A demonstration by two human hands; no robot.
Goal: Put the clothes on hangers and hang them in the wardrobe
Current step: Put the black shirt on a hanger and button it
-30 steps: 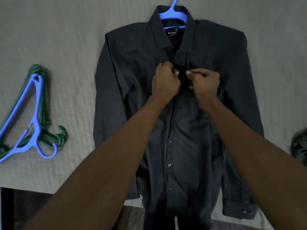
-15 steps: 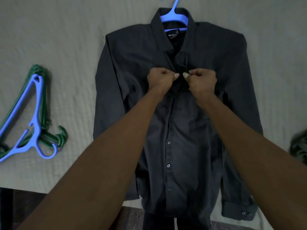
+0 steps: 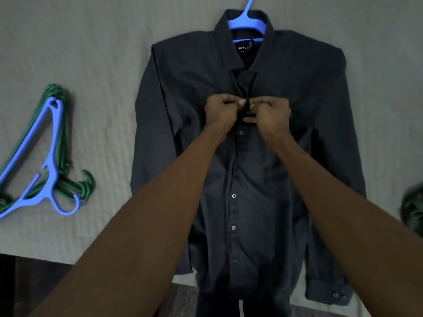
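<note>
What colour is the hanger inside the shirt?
Blue; the hanger shows at the shirt collar in the head view.

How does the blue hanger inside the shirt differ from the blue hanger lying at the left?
The blue hanger in the shirt is mostly covered by the collar, hook pointing away; the loose blue hanger lies fully exposed atop green hangers, hook toward the near edge. Both are blue plastic.
</note>
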